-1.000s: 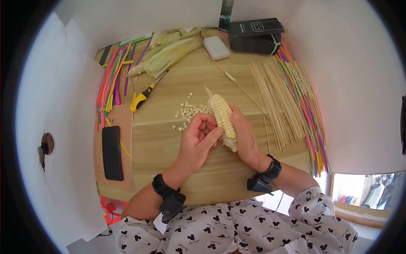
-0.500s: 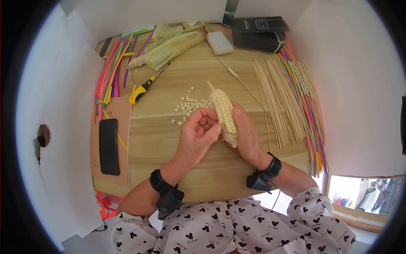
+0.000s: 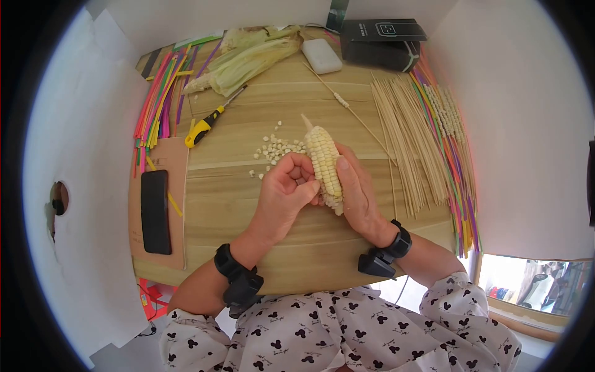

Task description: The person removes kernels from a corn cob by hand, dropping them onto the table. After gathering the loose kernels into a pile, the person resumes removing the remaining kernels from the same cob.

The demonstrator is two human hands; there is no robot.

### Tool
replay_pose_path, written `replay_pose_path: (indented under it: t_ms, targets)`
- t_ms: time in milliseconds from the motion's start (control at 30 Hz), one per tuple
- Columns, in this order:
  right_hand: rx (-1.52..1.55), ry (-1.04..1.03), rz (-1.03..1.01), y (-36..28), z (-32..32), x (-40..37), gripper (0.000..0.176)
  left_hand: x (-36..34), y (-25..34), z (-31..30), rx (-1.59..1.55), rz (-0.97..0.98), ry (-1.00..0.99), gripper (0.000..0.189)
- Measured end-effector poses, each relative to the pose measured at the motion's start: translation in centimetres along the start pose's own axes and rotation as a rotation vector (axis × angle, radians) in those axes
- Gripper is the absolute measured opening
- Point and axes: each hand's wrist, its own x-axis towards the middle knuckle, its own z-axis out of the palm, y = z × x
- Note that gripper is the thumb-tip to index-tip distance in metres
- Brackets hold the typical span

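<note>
A pale yellow corn cob [image 3: 324, 158] is held upright-slanted above the table, its thin tip pointing away from me. My right hand [image 3: 359, 192] wraps its right side, thumb lying along the kernels. My left hand [image 3: 286, 197] is closed against the cob's lower left side, fingers curled and thumb pressed on the kernels. Kernels look stripped near the bottom end. Loose corn kernels [image 3: 276, 149] lie scattered on the table just beyond my left hand. A bamboo skewer [image 3: 359, 119] threaded with a few kernels lies beyond my right hand.
A yellow-black screwdriver [image 3: 207, 126], a phone [image 3: 155, 212] on brown cardboard [image 3: 176, 242] and colored strips [image 3: 162, 93] lie left. Husked corn [image 3: 254, 65], a white case [image 3: 321, 56] and a black box [image 3: 381, 53] stand at the back. Bare skewers [image 3: 412, 142] and kernel-threaded skewers [image 3: 443, 115] lie right.
The whole view has shifted slightly, so things appear a little higher and to the left. Both hands keep their hold on the cob, with only a small shift of the left fingers.
</note>
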Motion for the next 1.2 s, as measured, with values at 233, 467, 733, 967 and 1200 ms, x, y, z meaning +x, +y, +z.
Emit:
replay_pose_path:
  t_ms: [233, 467, 733, 967, 1200]
  targets:
    - [0.046, 0.005, 0.068, -0.10, 0.04, 0.13, 0.050, -0.12, -0.01, 0.02, -0.066, 0.000, 0.018, 0.016]
    - [0.145, -0.036, 0.103, -0.33, 0.06, 0.31, 0.048, 0.09, -0.27, -0.37, -0.102, -0.048, 0.019, 0.015]
    - [0.001, 0.006, -0.004, 0.05, -0.03, 0.20, 0.048, 0.10, 0.07, -0.01, -0.176, -0.064, -0.015, 0.012]
    - [0.042, -0.026, -0.026, 0.42, -0.12, 0.02, 0.049, 0.06, -0.20, -0.03, -0.168, -0.045, -0.022, 0.015]
    - [-0.028, -0.044, -0.044, -0.14, 0.05, -0.22, 0.050, 0.06, -0.16, -0.44, -0.114, -0.027, -0.048, 0.016]
